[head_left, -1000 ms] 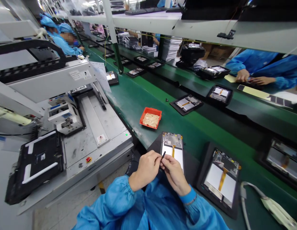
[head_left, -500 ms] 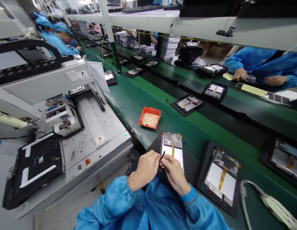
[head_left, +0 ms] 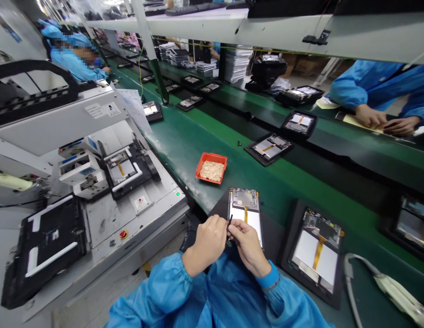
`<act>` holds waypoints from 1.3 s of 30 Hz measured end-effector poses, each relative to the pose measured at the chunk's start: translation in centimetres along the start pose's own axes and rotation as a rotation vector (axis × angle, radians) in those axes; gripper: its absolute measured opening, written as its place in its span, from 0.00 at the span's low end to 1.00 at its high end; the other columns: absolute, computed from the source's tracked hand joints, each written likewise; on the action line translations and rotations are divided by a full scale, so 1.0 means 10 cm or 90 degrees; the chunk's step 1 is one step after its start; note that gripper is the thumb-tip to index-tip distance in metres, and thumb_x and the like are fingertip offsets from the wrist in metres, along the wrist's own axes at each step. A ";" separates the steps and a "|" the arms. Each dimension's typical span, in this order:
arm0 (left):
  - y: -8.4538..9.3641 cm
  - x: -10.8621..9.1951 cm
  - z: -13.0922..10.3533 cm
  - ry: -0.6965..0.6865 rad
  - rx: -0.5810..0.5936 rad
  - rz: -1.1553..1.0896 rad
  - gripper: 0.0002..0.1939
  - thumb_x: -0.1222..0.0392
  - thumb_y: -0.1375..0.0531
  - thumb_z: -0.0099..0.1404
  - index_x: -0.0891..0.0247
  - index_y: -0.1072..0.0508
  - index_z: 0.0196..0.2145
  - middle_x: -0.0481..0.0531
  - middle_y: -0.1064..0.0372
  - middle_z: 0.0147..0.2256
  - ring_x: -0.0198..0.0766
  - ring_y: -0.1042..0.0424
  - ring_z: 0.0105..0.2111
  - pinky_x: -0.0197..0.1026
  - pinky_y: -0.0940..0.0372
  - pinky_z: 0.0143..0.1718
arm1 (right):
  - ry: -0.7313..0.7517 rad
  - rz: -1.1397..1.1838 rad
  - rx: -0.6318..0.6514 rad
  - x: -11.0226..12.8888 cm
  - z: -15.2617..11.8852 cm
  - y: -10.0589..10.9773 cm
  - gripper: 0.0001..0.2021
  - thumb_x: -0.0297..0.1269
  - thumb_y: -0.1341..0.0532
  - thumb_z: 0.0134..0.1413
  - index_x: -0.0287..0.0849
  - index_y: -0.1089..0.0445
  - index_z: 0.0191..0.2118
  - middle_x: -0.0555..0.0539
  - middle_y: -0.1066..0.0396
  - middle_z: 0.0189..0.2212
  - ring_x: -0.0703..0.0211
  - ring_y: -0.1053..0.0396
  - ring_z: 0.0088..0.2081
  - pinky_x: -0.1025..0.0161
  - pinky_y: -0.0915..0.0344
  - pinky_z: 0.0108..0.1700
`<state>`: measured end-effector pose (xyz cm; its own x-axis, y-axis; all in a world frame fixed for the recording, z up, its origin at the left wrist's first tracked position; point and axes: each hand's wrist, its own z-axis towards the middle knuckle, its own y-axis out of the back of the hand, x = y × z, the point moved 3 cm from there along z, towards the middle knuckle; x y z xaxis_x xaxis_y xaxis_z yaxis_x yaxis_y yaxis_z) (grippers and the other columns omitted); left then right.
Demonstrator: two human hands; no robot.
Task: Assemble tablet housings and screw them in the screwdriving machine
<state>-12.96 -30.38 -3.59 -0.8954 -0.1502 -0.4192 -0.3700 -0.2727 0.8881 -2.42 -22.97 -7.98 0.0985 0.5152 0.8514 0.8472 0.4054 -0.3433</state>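
An opened tablet point(head_left: 120, 167) has slid toward the machine's point(head_left: 107, 221) front edge; left hand point(head_left: 208, 242) and right hand point(head_left: 248, 241) pinch a black strip point(head_left: 230, 220).

A long green workbench point(head_left: 178, 148) runs beneath a pale shelf point(head_left: 276, 34) and post point(head_left: 147, 43), with greyish floor point(head_left: 119, 294) at lower left.

Blue smock point(head_left: 217, 296) at six o'clock — baggy, creased sleeves point(head_left: 164, 284), left cuff point(head_left: 186, 269) gathered — brighter blue band point(head_left: 269, 275) round the right wrist
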 end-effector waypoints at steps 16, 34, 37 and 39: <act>0.20 1.01 1.69 0.256 0.052 0.148 0.13 0.57 0.46 0.70 0.67 0.25 0.39 0.66 0.24 0.38 0.53 0.24 0.41 0.47 0.34 0.41 | 0.042 -0.126 0.000 0.43 -0.02 0.68 0.17 0.48 0.28 0.46 0.42 0.30 0.33 0.48 0.28 0.24 0.62 0.36 0.24 0.63 0.40 0.27; 0.14 0.70 0.46 0.104 -0.162 -0.196 0.10 0.64 0.48 0.68 0.61 0.26 0.37 0.51 0.26 0.34 0.37 0.28 0.33 0.38 0.36 0.38 | 0.465 -0.702 0.051 0.01 -0.53 0.86 0.12 0.34 0.44 0.65 0.50 0.23 0.46 0.43 0.25 0.39 0.51 0.28 0.41 0.53 0.30 0.44; 0.05 0.47 0.09 0.035 -0.142 -0.234 0.13 0.68 0.50 0.67 0.61 0.26 0.39 0.53 0.27 0.37 0.40 0.28 0.39 0.41 0.34 0.43 | 0.474 -0.731 0.061 -0.05 -0.52 0.87 0.13 0.34 0.45 0.66 0.49 0.23 0.46 0.43 0.26 0.37 0.52 0.29 0.39 0.54 0.31 0.42; -0.08 0.30 -0.13 -0.060 -0.081 -0.224 0.17 0.70 0.51 0.66 0.61 0.25 0.42 0.56 0.27 0.40 0.42 0.29 0.43 0.45 0.34 0.45 | 0.487 -0.758 0.067 -0.07 -0.53 0.87 0.13 0.34 0.45 0.66 0.49 0.23 0.47 0.42 0.26 0.37 0.52 0.30 0.39 0.54 0.32 0.42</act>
<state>-15.00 -31.80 -5.77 -0.7403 0.0595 -0.6697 -0.6302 -0.4083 0.6603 7.64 -23.79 -9.48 -0.3536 -0.6843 0.6377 0.5836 0.3714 0.7222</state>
